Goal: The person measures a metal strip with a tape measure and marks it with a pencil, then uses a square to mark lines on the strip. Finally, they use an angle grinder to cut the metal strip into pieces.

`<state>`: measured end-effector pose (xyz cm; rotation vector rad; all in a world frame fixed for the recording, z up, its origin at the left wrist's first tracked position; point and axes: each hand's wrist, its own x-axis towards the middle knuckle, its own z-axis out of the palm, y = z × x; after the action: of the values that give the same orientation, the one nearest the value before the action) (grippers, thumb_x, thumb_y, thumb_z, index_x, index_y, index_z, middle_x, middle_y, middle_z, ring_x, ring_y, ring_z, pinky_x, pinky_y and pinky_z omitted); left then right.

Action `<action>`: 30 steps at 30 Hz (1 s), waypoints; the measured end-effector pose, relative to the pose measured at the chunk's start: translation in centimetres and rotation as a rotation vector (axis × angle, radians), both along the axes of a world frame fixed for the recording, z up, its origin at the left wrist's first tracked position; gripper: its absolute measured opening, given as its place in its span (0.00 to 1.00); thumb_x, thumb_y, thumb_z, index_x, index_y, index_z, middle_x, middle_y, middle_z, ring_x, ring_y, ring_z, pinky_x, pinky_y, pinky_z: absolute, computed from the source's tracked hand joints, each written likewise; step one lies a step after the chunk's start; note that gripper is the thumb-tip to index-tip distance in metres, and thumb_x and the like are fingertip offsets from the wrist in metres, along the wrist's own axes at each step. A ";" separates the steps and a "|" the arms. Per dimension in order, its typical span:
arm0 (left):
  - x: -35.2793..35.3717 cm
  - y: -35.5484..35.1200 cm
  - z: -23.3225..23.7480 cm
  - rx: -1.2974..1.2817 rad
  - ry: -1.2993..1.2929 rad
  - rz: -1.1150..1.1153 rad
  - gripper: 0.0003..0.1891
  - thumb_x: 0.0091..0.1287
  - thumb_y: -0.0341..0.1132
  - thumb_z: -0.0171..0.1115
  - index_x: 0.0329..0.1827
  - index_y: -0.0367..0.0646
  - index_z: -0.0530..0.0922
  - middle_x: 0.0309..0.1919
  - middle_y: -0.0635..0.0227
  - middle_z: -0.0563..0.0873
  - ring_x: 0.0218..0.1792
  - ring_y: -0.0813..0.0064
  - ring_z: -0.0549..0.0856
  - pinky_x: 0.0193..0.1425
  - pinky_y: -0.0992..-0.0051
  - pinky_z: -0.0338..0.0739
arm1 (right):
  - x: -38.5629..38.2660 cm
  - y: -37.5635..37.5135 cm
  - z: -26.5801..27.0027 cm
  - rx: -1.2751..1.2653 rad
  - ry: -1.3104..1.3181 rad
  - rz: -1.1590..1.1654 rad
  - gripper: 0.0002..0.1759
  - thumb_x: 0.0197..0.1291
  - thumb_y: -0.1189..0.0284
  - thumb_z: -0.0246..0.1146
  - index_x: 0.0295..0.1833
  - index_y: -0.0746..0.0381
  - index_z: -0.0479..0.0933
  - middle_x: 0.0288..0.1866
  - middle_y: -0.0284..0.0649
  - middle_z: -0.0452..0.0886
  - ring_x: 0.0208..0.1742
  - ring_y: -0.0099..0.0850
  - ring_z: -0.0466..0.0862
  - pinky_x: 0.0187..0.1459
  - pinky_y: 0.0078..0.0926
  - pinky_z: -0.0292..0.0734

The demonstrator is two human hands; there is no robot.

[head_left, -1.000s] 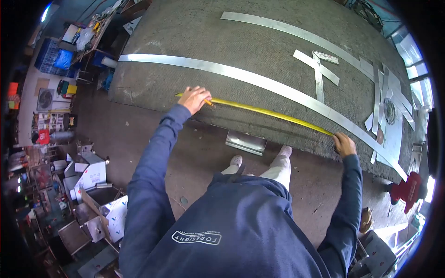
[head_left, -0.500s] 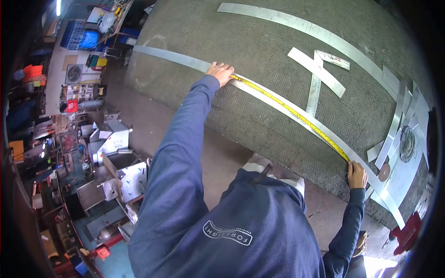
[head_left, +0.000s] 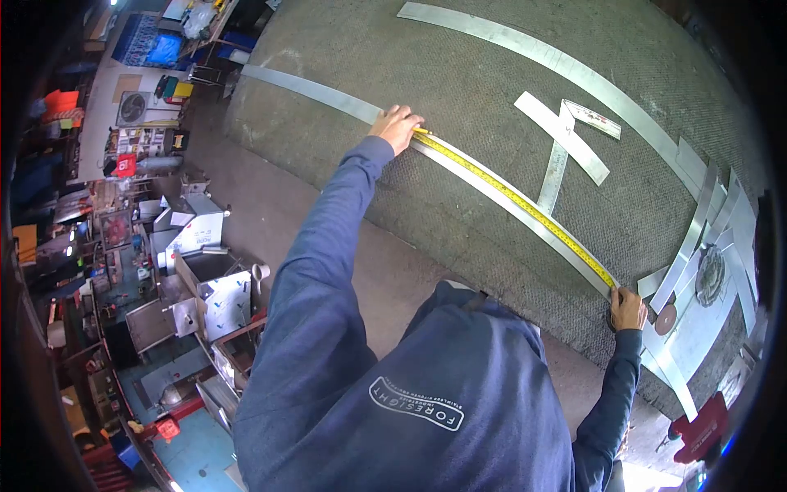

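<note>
A yellow tape measure (head_left: 512, 193) is stretched along a long, narrow metal strip (head_left: 316, 94) near the front edge of the carpeted worktable (head_left: 459, 230). At the tape's left end, my left hand (head_left: 396, 129) is closed over the strip, with what looks like a thin yellow pencil (head_left: 422, 131) poking out past its fingers. My right hand (head_left: 629, 310) pinches the tape's other end against the strip. Whatever lies under either palm is hidden.
A try square (head_left: 554, 168) lies under a short metal strip (head_left: 562, 138) beyond the tape. Another long strip (head_left: 549, 56) runs farther back. Metal offcuts (head_left: 697, 324) and a brown disc (head_left: 666, 318) are at the right. Cluttered shop floor lies left.
The view has shifted slightly. The thin yellow stick now points out clearly from my left hand, apart from the tape. Both hands stay at the tape's two ends.
</note>
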<state>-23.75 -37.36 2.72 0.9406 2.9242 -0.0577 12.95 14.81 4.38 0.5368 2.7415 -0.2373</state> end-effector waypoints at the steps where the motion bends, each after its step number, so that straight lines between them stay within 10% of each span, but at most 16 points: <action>1: -0.1 -0.5 -0.4 0.009 -0.001 -0.001 0.12 0.68 0.39 0.63 0.53 0.55 0.82 0.50 0.68 0.80 0.55 0.63 0.79 0.57 0.58 0.74 | 0.0 0.1 -0.1 -0.010 0.003 0.000 0.19 0.65 0.57 0.59 0.41 0.60 0.86 0.34 0.54 0.85 0.38 0.52 0.86 0.44 0.47 0.80; 12: -0.8 -1.9 -1.6 0.278 -0.473 0.145 0.19 0.56 0.54 0.73 0.45 0.55 0.87 0.45 0.64 0.83 0.49 0.62 0.85 0.52 0.66 0.79 | -1.0 -1.5 0.2 0.078 -0.106 -0.132 0.21 0.66 0.53 0.57 0.44 0.58 0.86 0.38 0.54 0.86 0.41 0.52 0.86 0.46 0.47 0.80; 30: -3.7 -0.1 -0.9 0.198 -0.477 -0.078 0.10 0.58 0.41 0.71 0.38 0.48 0.85 0.38 0.68 0.84 0.44 0.61 0.85 0.49 0.61 0.77 | -1.2 -0.6 -0.2 0.052 -0.190 -0.225 0.24 0.61 0.49 0.63 0.43 0.61 0.87 0.38 0.53 0.87 0.41 0.51 0.87 0.47 0.45 0.80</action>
<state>-27.47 -37.50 1.82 0.9373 2.4825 0.4017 11.75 14.22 4.15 0.8387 2.5090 -0.1604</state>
